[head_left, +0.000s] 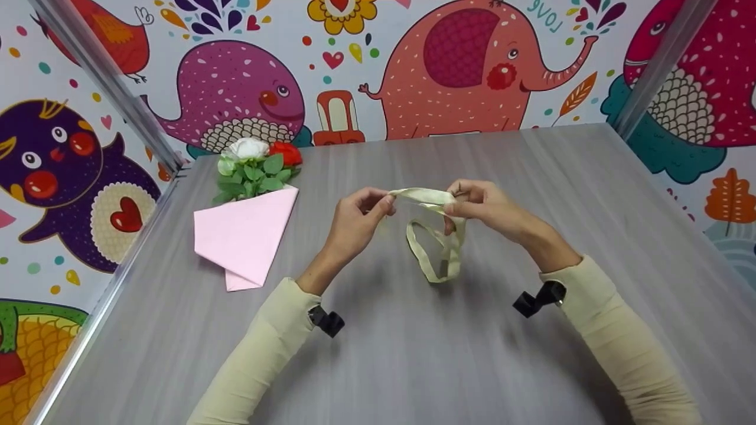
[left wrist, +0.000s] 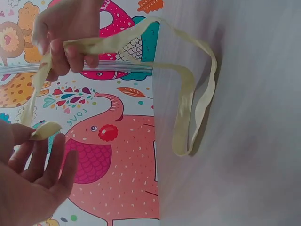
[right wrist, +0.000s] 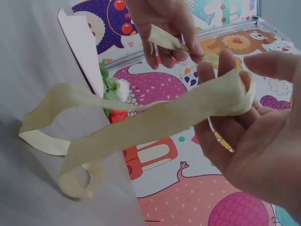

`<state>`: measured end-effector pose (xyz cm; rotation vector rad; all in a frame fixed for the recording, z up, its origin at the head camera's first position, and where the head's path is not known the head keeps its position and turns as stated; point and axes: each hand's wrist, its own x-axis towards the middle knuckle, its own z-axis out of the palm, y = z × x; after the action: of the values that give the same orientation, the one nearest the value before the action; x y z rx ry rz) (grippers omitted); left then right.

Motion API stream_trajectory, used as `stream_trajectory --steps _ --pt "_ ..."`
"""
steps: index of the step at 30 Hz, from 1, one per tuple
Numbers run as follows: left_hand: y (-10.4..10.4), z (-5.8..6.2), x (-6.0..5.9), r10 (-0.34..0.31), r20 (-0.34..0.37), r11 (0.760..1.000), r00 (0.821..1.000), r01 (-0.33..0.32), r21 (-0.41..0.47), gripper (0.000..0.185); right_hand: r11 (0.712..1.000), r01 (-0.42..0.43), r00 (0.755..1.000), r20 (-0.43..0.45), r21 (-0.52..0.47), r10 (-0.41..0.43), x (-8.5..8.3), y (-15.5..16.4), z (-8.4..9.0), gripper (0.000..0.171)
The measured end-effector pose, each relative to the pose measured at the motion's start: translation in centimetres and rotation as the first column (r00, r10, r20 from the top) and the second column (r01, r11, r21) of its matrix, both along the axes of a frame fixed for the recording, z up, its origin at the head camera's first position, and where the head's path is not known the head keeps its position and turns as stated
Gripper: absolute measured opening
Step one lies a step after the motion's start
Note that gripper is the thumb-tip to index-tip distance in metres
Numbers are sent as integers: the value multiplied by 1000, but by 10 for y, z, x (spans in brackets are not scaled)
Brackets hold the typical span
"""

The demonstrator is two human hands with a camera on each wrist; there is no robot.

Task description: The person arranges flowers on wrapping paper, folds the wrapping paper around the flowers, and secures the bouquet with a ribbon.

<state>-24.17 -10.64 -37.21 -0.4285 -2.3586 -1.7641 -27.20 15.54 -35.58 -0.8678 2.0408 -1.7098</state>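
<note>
A long pale yellow ribbon [head_left: 434, 274] stretches between the hands in the head view and droops in loops toward the tabletop. Thumb and index finger of my left hand [head_left: 354, 219] pinch it near one end, and a short tail [right wrist: 162, 37] sticks out past them. My right hand [head_left: 499, 213] holds the ribbon further along. The right wrist view shows it wrapped around the fingers of this hand [right wrist: 263, 150], with the long part [right wrist: 131, 129] hanging away from them.
On the left of the grey table [head_left: 401, 366] lies a bouquet with white and red flowers [head_left: 248, 150], green leaves [head_left: 254, 180] and a folded pink wrapper [head_left: 245, 236]. Cartoon-printed walls [head_left: 354, 59] with metal posts [head_left: 112, 82] border the table.
</note>
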Motion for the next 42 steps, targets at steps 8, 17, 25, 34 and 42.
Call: stream_trajectory --steps 8,17,25,34,42 --pt "-12 -2 0 44 2 999 999 -44 9 18 984 135 991 -24 118 -133 -1 1 -5 17" --pt "-24 -2 1 81 -21 997 997 -80 21 17 989 68 997 -50 128 -62 -1 9 -9 17" --pt "-43 1 1 78 -7 997 997 -78 -2 22 985 85 996 -46 148 -79 0 22 -8 9" --pt "-57 4 4 66 3 975 998 -64 -212 24 974 103 993 -84 204 -88 -1 35 -8 17" --pt "-81 0 1 196 -91 937 976 -214 -278 20 954 99 994 -62 283 -85 -1 53 -10 22"
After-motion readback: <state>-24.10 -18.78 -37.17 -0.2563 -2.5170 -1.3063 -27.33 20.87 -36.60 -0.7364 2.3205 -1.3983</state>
